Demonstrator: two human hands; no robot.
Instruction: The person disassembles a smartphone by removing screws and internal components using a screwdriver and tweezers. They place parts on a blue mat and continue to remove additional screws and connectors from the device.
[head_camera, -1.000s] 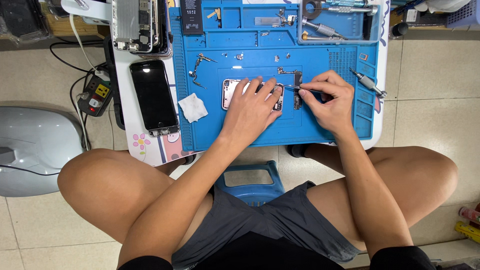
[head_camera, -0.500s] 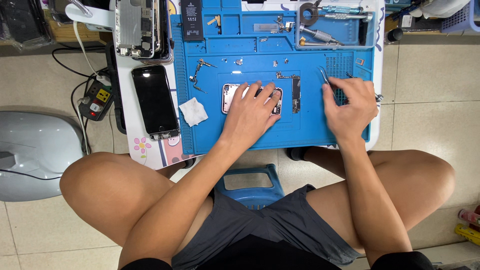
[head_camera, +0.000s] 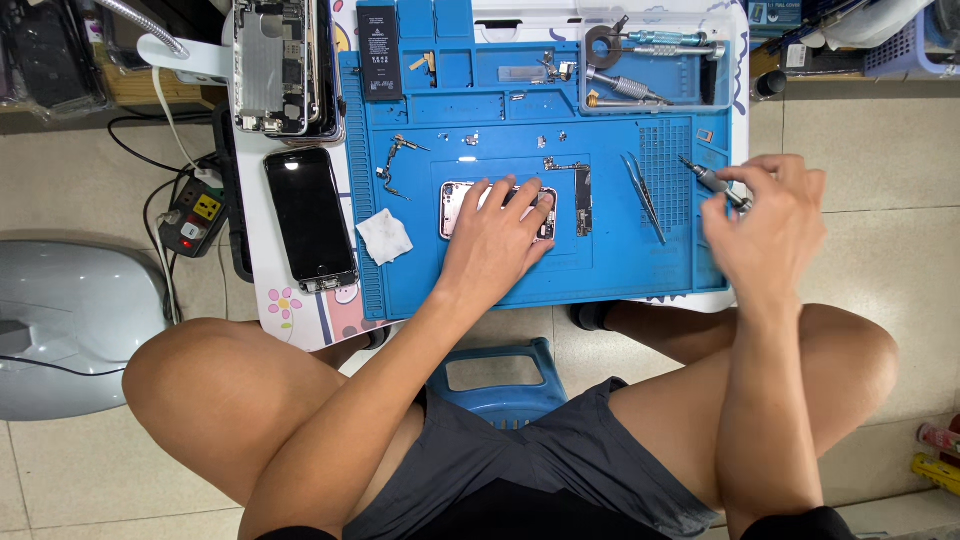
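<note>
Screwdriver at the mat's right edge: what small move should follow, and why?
Probably close the right hand around the screwdriver and carry it left to the opened phone. The left hand lies flat on that phone, the tweezers lie on the blue mat, and the fingers touch only the handle.

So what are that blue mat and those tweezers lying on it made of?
The blue work mat looks like soft silicone or rubber: matte, with moulded trays and ridges. The tweezers look like bare metal, thin, grey and slightly shiny, though a coating can't be ruled out.
</note>
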